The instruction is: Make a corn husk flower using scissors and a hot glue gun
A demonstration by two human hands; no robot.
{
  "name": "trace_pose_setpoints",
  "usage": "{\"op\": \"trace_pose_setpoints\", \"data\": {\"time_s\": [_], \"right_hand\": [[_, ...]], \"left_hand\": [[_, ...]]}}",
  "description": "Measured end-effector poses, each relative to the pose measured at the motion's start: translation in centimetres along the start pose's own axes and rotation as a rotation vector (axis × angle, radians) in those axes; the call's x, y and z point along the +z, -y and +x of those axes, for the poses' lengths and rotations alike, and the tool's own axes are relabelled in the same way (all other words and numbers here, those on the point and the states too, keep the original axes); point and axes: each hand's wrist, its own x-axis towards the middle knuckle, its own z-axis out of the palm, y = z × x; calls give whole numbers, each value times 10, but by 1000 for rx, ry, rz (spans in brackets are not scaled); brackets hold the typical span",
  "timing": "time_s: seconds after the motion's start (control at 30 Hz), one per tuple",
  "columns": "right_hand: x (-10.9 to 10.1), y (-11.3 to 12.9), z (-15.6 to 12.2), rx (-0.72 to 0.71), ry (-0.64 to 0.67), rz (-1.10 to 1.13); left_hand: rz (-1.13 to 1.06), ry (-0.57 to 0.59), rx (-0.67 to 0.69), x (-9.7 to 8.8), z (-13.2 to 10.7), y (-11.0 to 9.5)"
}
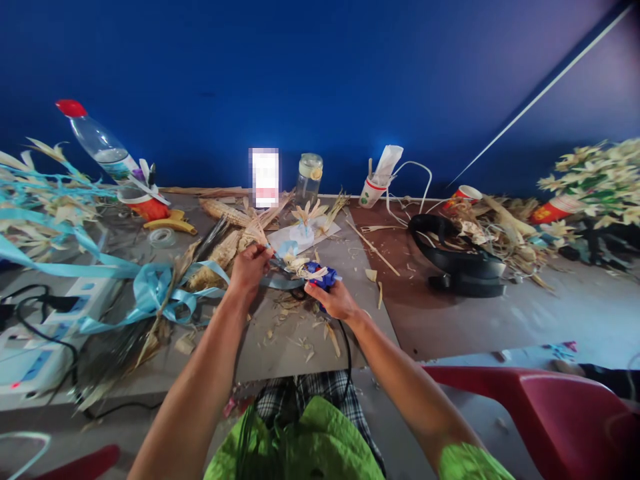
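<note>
My left hand (249,269) is closed in a pinch on a dried corn husk strip (261,235) above the grey table (280,347). My right hand (334,300) grips a blue glue gun (320,275), its nozzle pointing left toward the husk piece (295,265) between both hands. The gun's black cord (347,353) drops toward my lap. Husk scraps (300,330) litter the table under my hands.
Light blue ribbon (150,287) and husk bundles lie at the left, beside a white power strip (35,347). A glass jar (309,177), paper cups (371,192), a bottle (100,143) and a black bowl-like object (457,257) stand further back. Husk flowers (595,177) fill the right. A red chair (550,407) is near right.
</note>
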Motion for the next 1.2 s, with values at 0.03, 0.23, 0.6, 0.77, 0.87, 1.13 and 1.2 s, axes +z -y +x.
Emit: {"op": "trace_pose_setpoints", "data": {"time_s": [0.03, 0.23, 0.6, 0.77, 0.87, 1.13, 1.2], "right_hand": [[0, 0, 0, 7, 1, 8], [1, 1, 0, 36, -15, 43], [0, 5, -1, 23, -27, 29], [-1, 4, 0, 27, -7, 7], [-4, -2, -1, 35, -35, 26], [-35, 1, -6, 9, -254, -342], [-44, 0, -4, 42, -342, -586]], "left_hand": [[5, -1, 1, 0, 0, 0], [22, 22, -4, 3, -3, -2], [16, 20, -26, 3, -4, -4], [19, 6, -3, 2, -3, -4], [12, 13, -8, 1, -2, -3], [-30, 13, -48, 1, -2, -2], [-28, 8, -54, 2, -3, -4]]}}
